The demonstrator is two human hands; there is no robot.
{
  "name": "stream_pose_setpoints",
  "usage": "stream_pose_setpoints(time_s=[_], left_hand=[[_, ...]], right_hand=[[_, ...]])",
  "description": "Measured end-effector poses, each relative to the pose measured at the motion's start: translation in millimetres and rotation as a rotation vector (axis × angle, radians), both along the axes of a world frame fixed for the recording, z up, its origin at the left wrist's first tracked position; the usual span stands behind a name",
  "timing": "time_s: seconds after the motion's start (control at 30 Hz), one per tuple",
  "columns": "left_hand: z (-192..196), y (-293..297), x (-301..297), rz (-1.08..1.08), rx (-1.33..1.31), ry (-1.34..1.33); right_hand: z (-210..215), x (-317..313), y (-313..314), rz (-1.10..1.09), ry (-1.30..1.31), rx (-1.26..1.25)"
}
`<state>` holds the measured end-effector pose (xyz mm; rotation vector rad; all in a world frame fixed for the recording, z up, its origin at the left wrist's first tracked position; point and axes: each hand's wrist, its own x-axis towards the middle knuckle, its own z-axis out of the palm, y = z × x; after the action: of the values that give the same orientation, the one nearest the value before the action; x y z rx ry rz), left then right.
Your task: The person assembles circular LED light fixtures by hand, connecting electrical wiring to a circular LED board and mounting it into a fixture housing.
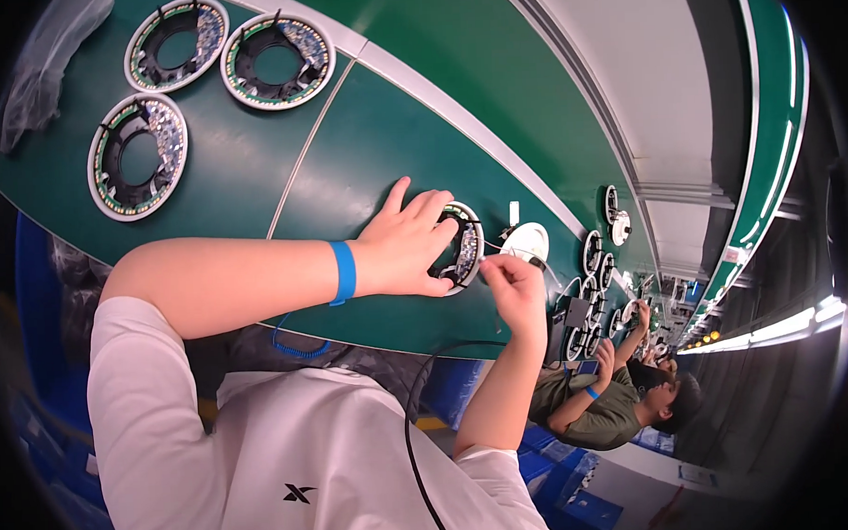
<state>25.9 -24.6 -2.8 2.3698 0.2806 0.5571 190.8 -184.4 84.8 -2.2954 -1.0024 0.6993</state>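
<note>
Looks partway: ring unit (468,250) on green table (341,160) under the wide-spread left hand (403,253), right hand (518,292) pinched narrow at its rim (can't tell on what), white disc (527,238) nearby apparently unfitted, three similar rings (167,134) lying open-faced.

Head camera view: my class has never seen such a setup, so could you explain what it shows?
There is no machine here, just a person's two bare hands. This single picture comes from a wide fisheye camera on their head, looking down, so straight edges bend. The left hand, below a blue wristband, spreads over a white-rimmed ring with electronics inside. The right hand has its fingertips at the ring's right edge; whether they pinch a wire is too small to tell. Three similar rings lie on the green table. Another person sits farther along.
</note>
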Motion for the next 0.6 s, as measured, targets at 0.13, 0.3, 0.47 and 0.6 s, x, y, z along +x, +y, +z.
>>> stream_pose_setpoints(time_s=[0.13,0.3,0.47,0.6], left_hand=[[1.3,-0.2,2.1,0.008,0.035,-0.002],[2.7,-4.4,2.4,0.013,0.026,0.001],[5.7,-6.8,5.4,0.014,0.029,-0.025],[6.8,-6.8,5.8,0.013,0.033,-0.021]], right_hand=[[5.1,13.1,18.3,0.091,-0.024,-0.044],[6.6,20.6,31.4,0.122,0.063,-0.131],[5.4,28.6,40.1,0.131,0.023,-0.198],[2.5,29.4,44.8,0.140,-0.029,-0.220]])
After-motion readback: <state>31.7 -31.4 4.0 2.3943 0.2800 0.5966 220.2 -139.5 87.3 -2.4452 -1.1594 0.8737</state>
